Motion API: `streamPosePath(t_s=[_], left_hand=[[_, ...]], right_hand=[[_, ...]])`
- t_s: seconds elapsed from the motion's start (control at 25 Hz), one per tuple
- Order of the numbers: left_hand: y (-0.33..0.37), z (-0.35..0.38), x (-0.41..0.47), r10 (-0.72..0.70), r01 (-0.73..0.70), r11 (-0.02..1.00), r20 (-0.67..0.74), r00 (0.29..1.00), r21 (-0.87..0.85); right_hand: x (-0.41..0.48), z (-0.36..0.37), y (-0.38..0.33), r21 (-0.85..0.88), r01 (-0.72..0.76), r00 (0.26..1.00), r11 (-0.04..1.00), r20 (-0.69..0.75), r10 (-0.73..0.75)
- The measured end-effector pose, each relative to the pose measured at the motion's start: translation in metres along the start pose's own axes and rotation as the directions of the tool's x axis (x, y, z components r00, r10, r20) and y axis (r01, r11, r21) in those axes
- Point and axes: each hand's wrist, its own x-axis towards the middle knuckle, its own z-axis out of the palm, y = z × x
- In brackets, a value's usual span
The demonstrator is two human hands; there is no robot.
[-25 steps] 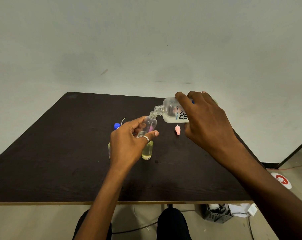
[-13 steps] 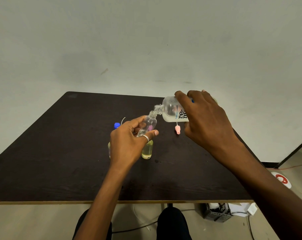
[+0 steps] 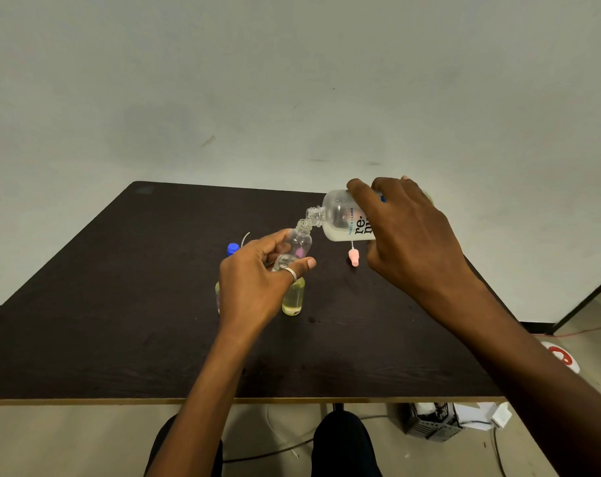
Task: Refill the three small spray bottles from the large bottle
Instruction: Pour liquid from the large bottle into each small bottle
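Backdrop: pale plain wall [image 3: 292,80] behind a dark table [image 3: 85,321]; a light strip runs along the table's near edge.
Left hand [image 3: 254,280]: raised over the middle of the table, thumb and fingers curled round a small clear bottle [image 3: 300,241]; ring [image 3: 291,273] on one finger.
Small clear bottle: capless, tilted with its open neck up and to the right; a little clear liquid sits low inside; something pink shows through the glass.
Right hand [image 3: 409,235]: over the far right part of the table, fingers wrapped across the top of the large bottle [image 3: 340,218], thumb below it.
Large bottle: tipped almost level, neck pointing left, its mouth touching the small clear bottle's mouth; whitish liquid lies along its lower side.
Yellow-filled bottle [image 3: 293,297]: upright on the table, just under the left hand, which hides its top.
Third small bottle [image 3: 217,290]: only a yellowish sliver shows at the left hand's left edge.
Blue cap [image 3: 233,248]: on the table beyond the left hand, with a thin white tube curving up beside it.
Pink cap [image 3: 353,257]: on the table below the large bottle, its thin tube pointing toward the far edge.
Change over the last second: no plain shift. Both hands keep the same grips, the two mouths remain together, and the caps and standing bottles are unmoved.
Liquid level change: cannot tell.
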Motion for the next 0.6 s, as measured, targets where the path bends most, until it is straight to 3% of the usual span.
streamPosePath(t_s=[0.6], left_hand=[[-0.0004,-0.0007,0.0004,-0.010,0.010,1.000,0.003,1.000,-0.002]], right_hand=[[0.0016,0.0012,-0.0003,-0.010,0.004,1.000,1.000,0.001,-0.004]])
